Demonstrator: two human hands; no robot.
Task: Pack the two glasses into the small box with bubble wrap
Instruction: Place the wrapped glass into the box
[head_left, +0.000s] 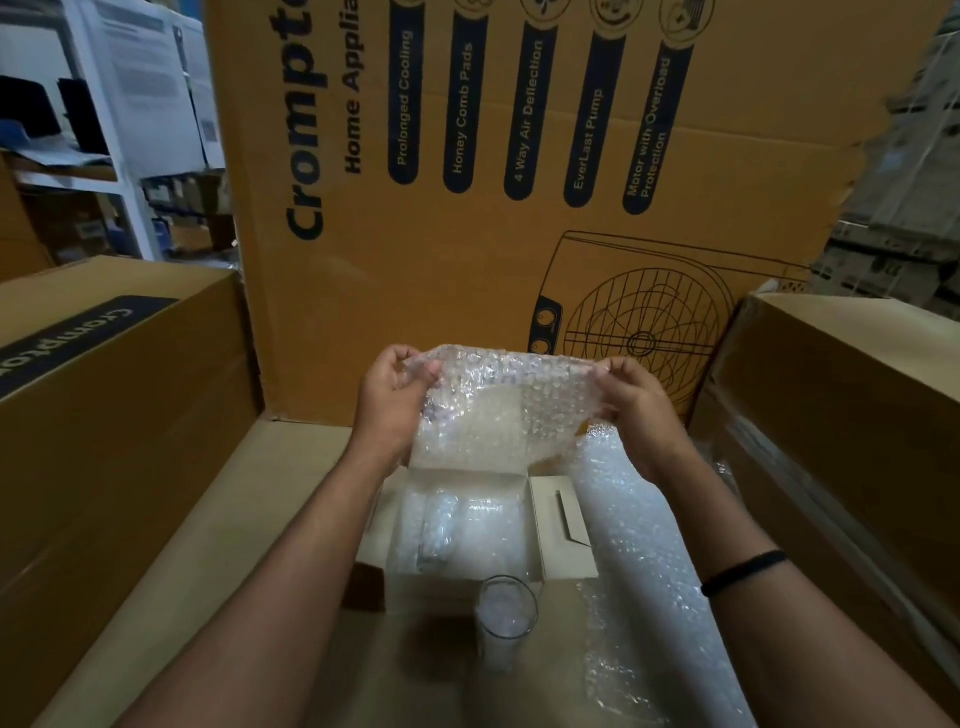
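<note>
Glass (506, 618) upright on the cardboard, just before the box (467, 530), nearer the body than both hands. Wrap (498, 405) stretched flat above the box, long axis left to right, pinched at its ends by left hand (395, 400) and right hand (641, 410), fingers closed. Likely a wrapped glass already inside. Roll (639, 525) just right of the box.

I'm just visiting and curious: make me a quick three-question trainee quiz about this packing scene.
1. True or false: both hands hold the bubble wrap sheet above the small box.
2. Where is the unwrapped glass? A) inside the box B) standing in front of the box C) in the right hand
3. Fill in: the bubble wrap roll lies to the ____ of the box.

Key: 1 true; 2 B; 3 right. The left hand grips the sheet's other edge.
</note>
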